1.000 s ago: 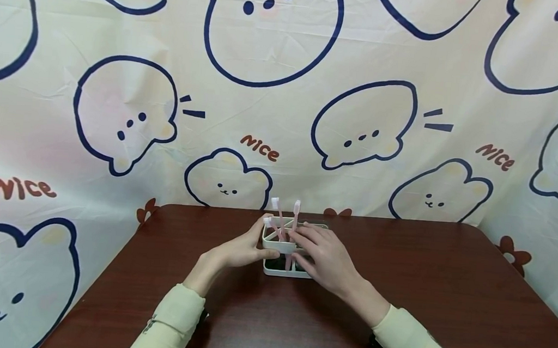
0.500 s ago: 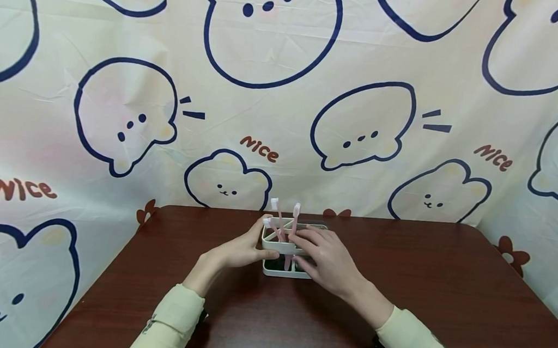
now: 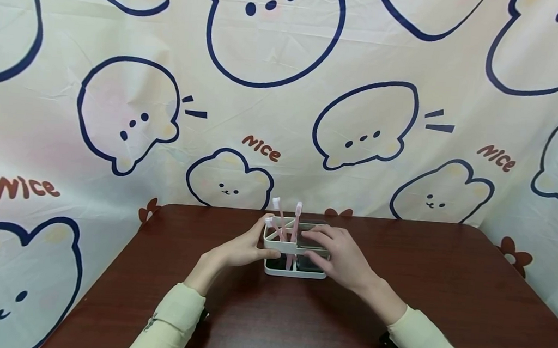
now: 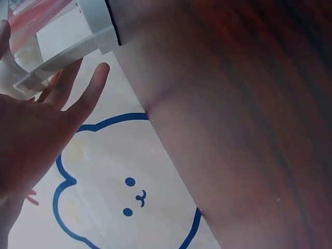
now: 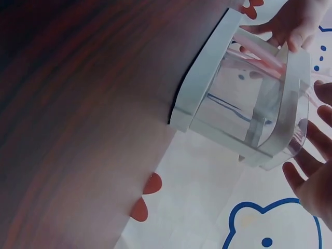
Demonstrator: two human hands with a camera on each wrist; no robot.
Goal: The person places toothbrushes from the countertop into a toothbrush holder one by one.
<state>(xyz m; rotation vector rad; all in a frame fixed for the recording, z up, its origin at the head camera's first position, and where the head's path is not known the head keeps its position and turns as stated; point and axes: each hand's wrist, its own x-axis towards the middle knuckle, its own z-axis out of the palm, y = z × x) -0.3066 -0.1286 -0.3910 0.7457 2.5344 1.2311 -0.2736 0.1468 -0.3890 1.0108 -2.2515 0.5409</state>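
Note:
A white toothbrush holder [image 3: 280, 247] with an upper rim and a lower base stands on the table. My left hand [image 3: 236, 251] grips its left end, thumb along the front of the upper rim and fingers behind. Pink toothbrushes [image 3: 297, 219] lean in its left compartments, heads up. A clear plastic cup [image 5: 302, 111] sits in the right part, its top above the white frame [image 5: 205, 72]. My right hand [image 3: 348, 258] is at this right end with thumb and fingers spread apart. In the right wrist view its fingertips [image 5: 296, 142] are right by the cup's clear wall.
The dark brown wooden table [image 3: 267, 326] reaches back to a cloth backdrop [image 3: 293, 115] printed with bear faces and the word Nice. This cloth also hangs at both sides.
My right hand has moved right, away from the toothbrushes, uncovering the holder's right compartment and base. My left hand keeps its grip, and the holder stays in place.

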